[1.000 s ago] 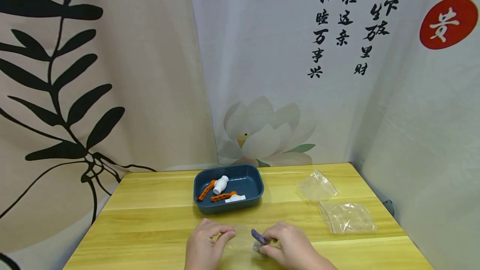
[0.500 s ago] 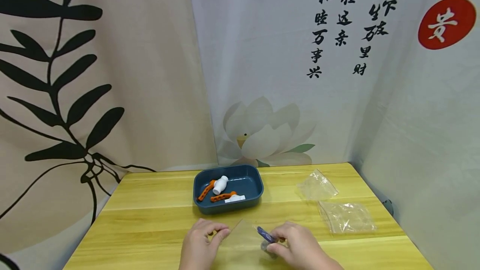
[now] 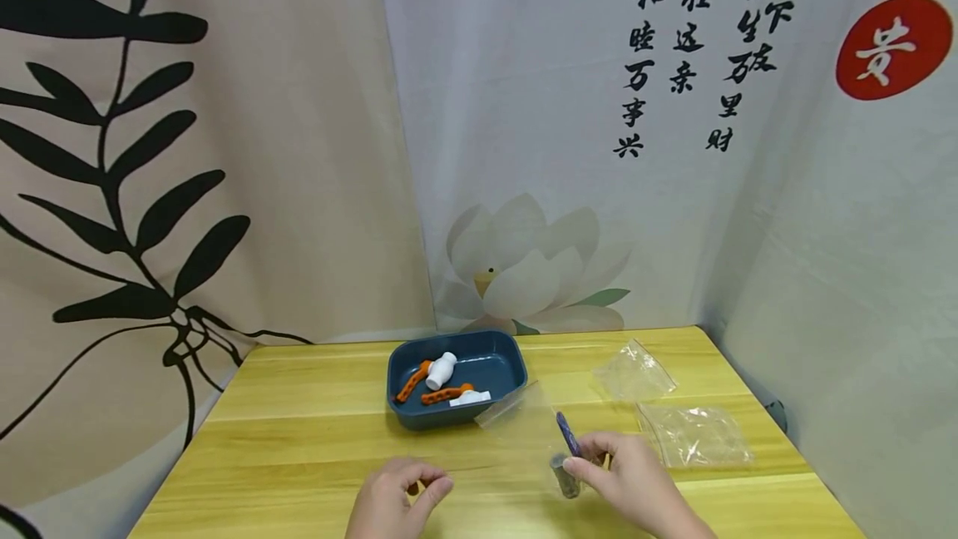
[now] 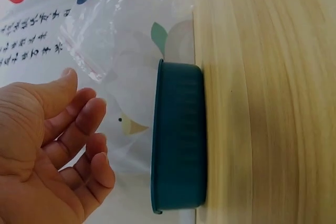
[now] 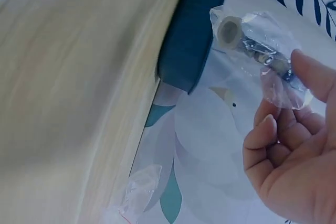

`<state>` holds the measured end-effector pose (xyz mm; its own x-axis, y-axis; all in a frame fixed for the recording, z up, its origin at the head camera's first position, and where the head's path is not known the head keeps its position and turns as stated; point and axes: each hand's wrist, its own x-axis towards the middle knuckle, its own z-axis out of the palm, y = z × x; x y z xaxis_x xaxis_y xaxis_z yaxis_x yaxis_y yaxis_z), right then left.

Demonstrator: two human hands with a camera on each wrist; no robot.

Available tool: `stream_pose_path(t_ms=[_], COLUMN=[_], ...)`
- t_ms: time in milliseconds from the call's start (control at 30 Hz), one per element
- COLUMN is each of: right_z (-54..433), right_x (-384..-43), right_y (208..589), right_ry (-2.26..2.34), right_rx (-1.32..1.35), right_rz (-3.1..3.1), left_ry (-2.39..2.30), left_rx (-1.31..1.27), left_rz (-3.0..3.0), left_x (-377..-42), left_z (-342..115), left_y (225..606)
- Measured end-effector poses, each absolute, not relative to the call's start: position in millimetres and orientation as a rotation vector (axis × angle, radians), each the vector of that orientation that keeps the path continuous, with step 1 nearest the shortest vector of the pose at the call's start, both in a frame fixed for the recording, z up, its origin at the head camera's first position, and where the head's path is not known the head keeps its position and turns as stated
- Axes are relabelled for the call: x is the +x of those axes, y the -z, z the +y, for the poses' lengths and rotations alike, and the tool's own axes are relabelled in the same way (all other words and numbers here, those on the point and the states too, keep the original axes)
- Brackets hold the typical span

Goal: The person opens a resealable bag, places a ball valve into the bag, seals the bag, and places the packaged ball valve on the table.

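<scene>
My right hand pinches a clear plastic bag over the table, thumb against the fingers. Inside the bag is a small ball valve with a grey body and a dark blue handle. In the right wrist view the round grey pipe end faces out, with the thumb on the bag at the far end. The bag's zip edge stretches up and left, overlapping the tray's corner in the head view. My left hand hovers left of it, fingers loosely curled, holding nothing.
A dark blue tray stands at the table's back middle. It contains two white valves, one upright-leaning, one lying flat, both with orange handles. Two clear bags, one farther back and one nearer, lie at the right.
My left hand has let go of the bag and drawn slightly down and left. My right hand has moved right with the bag and valve, and the valve has tipped more upright.
</scene>
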<state>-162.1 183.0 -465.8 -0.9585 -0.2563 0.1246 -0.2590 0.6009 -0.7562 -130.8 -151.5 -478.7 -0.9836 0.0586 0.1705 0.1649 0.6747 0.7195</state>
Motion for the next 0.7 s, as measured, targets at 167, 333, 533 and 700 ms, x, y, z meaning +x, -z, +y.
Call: stream_pose_path(t_ms=[167, 333, 533, 700], right_z=[185.6, 189.0, 194.4, 201.2], right_x=[-165.3, -168.0, -172.3, -180.8], right_y=[459.6, 456.2, 451.8, 447.6], right_ry=[-1.46, -1.52, -1.549, -1.588], right_rx=[0.3, 0.226, 0.126, 0.03], right_rz=[-2.754, -2.698, -2.646, -2.626], left_ry=[1.239, 1.239, 1.241, 1.269], left_rx=[-0.233, -0.258, -0.291, -0.296], left_rz=[-2.804, -2.814, -2.798, -2.803], left_x=[-130.2, -130.5, -130.5, -130.7], left_z=[-154.1, -154.4, -152.8, -151.9], left_y=[480.9, 483.3, 485.5, 485.5])
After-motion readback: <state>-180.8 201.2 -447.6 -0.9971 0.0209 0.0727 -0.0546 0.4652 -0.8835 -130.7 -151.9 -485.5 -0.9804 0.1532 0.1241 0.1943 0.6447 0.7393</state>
